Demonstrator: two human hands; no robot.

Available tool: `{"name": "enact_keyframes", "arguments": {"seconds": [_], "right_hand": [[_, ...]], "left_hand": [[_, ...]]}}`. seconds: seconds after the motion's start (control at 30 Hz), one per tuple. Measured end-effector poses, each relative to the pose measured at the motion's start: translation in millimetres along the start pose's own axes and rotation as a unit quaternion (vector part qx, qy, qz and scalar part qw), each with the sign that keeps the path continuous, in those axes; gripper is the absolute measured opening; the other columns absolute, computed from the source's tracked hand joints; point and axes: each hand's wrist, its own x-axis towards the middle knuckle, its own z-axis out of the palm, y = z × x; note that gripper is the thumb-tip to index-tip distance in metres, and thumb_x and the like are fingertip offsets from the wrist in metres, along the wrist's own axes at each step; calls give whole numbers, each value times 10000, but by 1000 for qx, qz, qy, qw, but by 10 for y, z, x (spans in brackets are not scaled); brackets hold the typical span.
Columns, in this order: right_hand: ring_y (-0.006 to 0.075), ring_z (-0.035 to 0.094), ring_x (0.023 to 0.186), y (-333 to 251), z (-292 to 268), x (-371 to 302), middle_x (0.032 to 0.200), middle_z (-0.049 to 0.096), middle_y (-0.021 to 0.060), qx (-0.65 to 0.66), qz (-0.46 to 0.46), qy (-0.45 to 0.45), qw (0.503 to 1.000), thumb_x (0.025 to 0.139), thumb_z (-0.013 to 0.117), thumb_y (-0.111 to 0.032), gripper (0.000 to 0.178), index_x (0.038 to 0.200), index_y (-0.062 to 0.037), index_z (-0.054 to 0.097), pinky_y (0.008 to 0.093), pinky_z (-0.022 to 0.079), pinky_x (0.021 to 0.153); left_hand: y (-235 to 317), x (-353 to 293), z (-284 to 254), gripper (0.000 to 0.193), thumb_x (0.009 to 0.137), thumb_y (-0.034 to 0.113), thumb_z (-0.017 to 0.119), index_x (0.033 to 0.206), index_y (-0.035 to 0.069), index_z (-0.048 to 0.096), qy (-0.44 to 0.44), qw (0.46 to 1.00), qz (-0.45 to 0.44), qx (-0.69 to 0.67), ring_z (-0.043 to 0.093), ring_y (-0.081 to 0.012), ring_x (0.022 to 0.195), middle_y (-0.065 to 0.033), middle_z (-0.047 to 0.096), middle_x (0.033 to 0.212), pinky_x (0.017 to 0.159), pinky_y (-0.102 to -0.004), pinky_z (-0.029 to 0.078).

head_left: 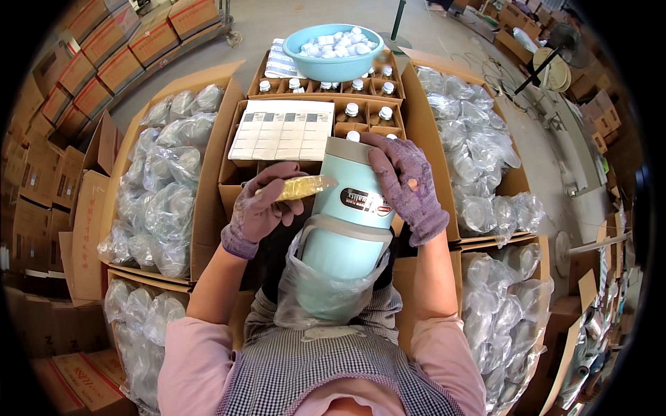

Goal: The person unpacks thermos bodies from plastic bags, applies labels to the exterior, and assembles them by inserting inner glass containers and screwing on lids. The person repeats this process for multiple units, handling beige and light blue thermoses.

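A light blue thermos flask (345, 251) with a grey rim and grey band leans on my lap, its far end tilted away from me. A clear plastic bag (295, 299) is bunched round its near part. My gloved right hand (414, 186) grips the flask's far end from the right, fingers curled over the rim. On the left, my gloved left hand (262, 208) pinches a shiny yellow, partly see-through strip (305, 187) between thumb and fingers. The strip's tip comes close to the flask's left side; I cannot tell whether they touch.
Beyond the flask, a divided carton (226, 173) holds white-capped bottles, with printed white sheets (281, 132) on top. A blue basin (333, 68) of white caps stands behind. Open cartons of bagged items flank me at left (208, 173) and right (424, 139).
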Motion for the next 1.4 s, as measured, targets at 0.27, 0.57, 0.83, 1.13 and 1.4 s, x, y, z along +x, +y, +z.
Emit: {"name": "enact_keyframes", "arguments": {"seconds": [0.27,0.57,0.83,1.13,1.4], "right_hand": [[337,631,911,-10,-7,-14,981,695,153,-3,-11,-10,1000,951,565,-227,311,1164,-25,667,429,474,854],[333,631,916,3,-9,-10,987,693,151,-15,-20,-13,1000,950,568,-221,309,1171,-28,662,430,471,853],[342,627,929,28,-14,-28,1003,694,154,-18,-27,-5,999,946,573,-212,305,1173,-28,658,435,468,869],[338,626,923,-26,-6,-24,1001,696,153,-2,-21,6,1000,941,585,-215,270,1097,-17,682,433,478,852],[337,633,910,-46,-15,-28,998,702,139,-2,-9,19,1000,928,597,-218,266,1079,-18,685,422,483,845]], "left_hand": [[260,99,108,218,930,80,613,1135,12,646,-18,921,-80,380,656,-132,717,-84,685,874,594,-261,527],[393,325,402,221,838,72,722,1042,28,653,-124,676,233,688,678,-291,761,-133,676,914,654,-354,532],[295,340,598,178,783,140,786,905,68,678,-100,700,233,668,668,-308,725,-102,672,816,622,-363,524],[209,163,817,338,652,263,900,700,149,585,-287,712,441,464,521,-161,498,15,530,614,437,-295,350],[282,357,507,155,773,73,783,843,46,647,-74,696,269,661,630,-290,638,-106,638,750,574,-361,491]]}}
